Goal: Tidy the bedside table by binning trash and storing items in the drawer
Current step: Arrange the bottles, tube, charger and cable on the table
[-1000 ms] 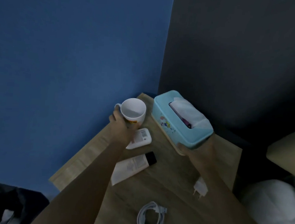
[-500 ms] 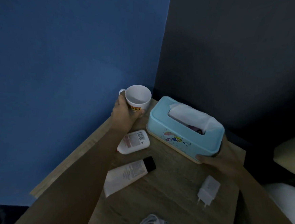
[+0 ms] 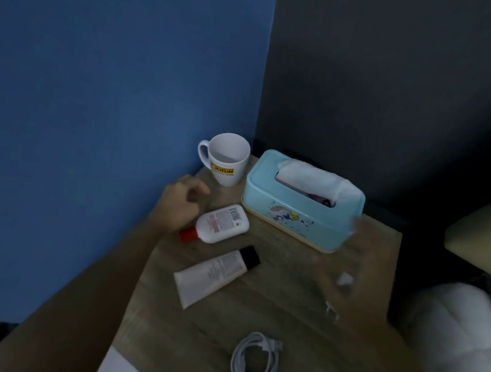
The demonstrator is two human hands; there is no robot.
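Hands (image 3: 178, 202) (image 3: 348, 282) over matte woodgrain table (image 3: 285, 330)

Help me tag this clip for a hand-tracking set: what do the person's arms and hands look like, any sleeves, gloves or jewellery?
The left forearm and right forearm are bare to the frame edge; no sleeves show. The left hand wears no glove, watch or ring that can be seen. The right hand looks ungloved too, but motion blur hides anything small such as a ring.
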